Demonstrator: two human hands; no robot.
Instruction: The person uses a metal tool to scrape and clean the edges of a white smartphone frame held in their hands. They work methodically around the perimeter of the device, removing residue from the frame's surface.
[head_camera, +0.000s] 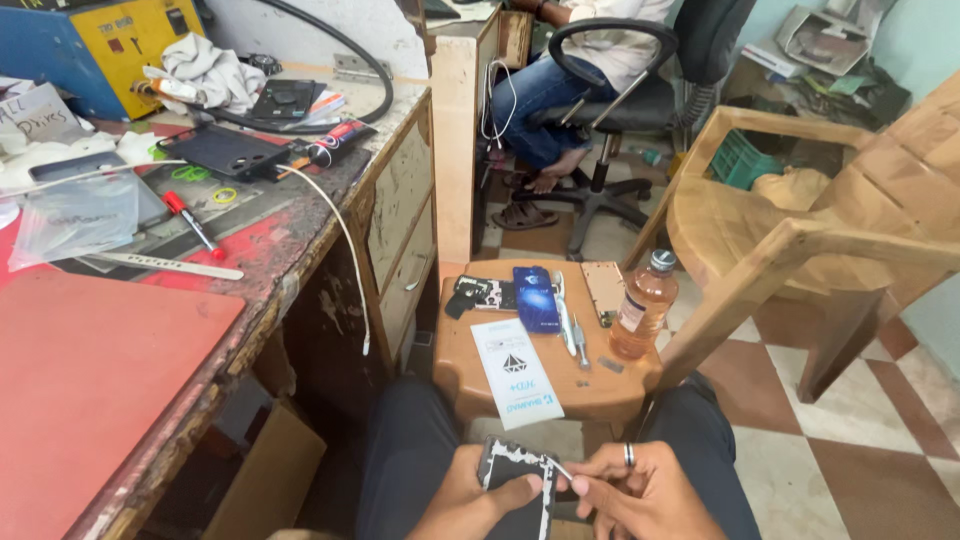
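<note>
Phone (515, 480) sat at 6 o'clock over our lap, opened up; left hand (470, 500) fingers clamped on its edges, right hand (630, 490) pinched a thin tool (562, 472) against it. Light, stiff, fragile by our read: edge grip only. Stool (600, 385) at 12.

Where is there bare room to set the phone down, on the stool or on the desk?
The stool is crowded: phone parts, a blue phone, tweezers, a bottle and a white packet. Only its front right corner, between packet and bottle, is bare. The desk's red mat, below the white strip, is open. The left hand holds the phone.
</note>
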